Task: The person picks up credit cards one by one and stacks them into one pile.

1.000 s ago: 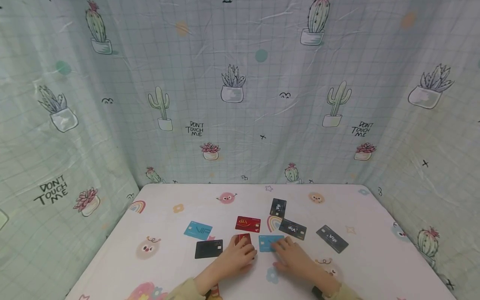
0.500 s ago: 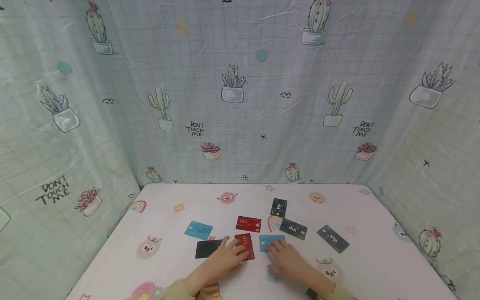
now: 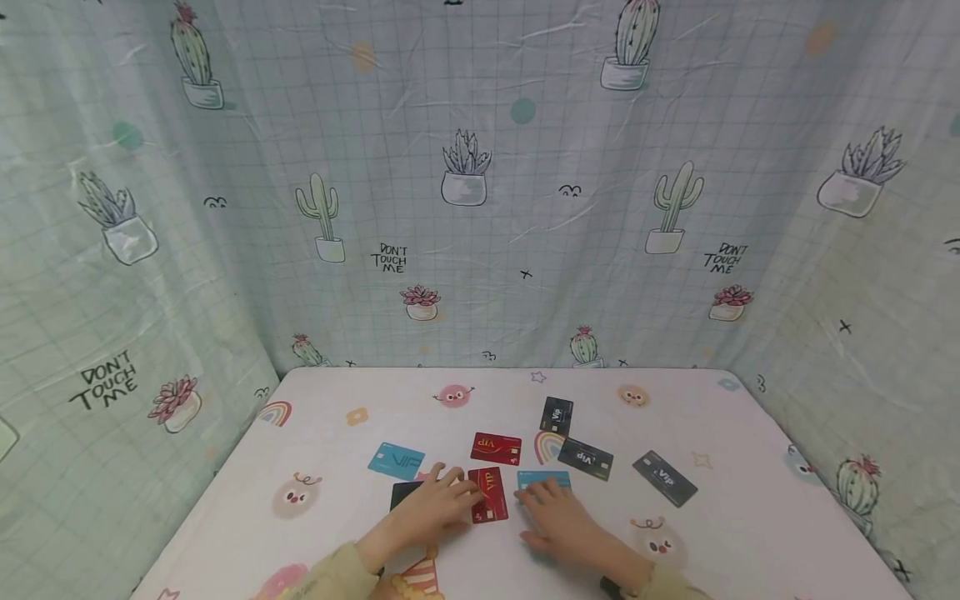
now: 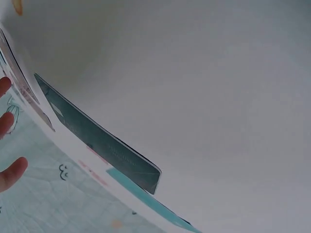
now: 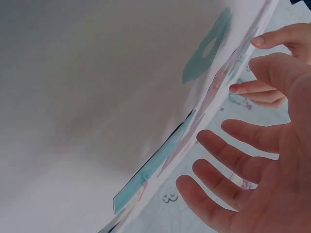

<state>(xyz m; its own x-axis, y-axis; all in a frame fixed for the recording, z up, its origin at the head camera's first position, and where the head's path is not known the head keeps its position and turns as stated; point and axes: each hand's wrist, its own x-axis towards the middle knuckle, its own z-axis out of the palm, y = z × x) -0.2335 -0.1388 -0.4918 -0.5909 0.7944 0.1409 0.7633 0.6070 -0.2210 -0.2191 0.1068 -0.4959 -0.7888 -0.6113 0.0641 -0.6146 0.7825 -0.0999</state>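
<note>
- Head: the red card (image 3: 492,492) lies flat on the surface (image 3: 330,450) between both hands. The left hand (image 3: 429,507) reaches over its left edge, fingers loose and gripping nothing, wrist side covering part of the black card (image 3: 403,493).
- Head: right of the red card, the right hand (image 3: 561,521), also relaxed, reaches over the near edge of the blue card (image 3: 542,476).
- Head: to shift such thin cards, light flat fingertip pressure should serve better than prying; the left hand should clear the black card to avoid dragging it.
- Head: the far red card (image 3: 496,448) sits just beyond the red card, dark cards (image 3: 586,458) beyond to its right. Open room lies on its near side.
- Left wrist: fingers clear of the black card; the red card is hard to identify.
- Right wrist: bent fingers hold nothing; contact with the blue card cannot be told.
</note>
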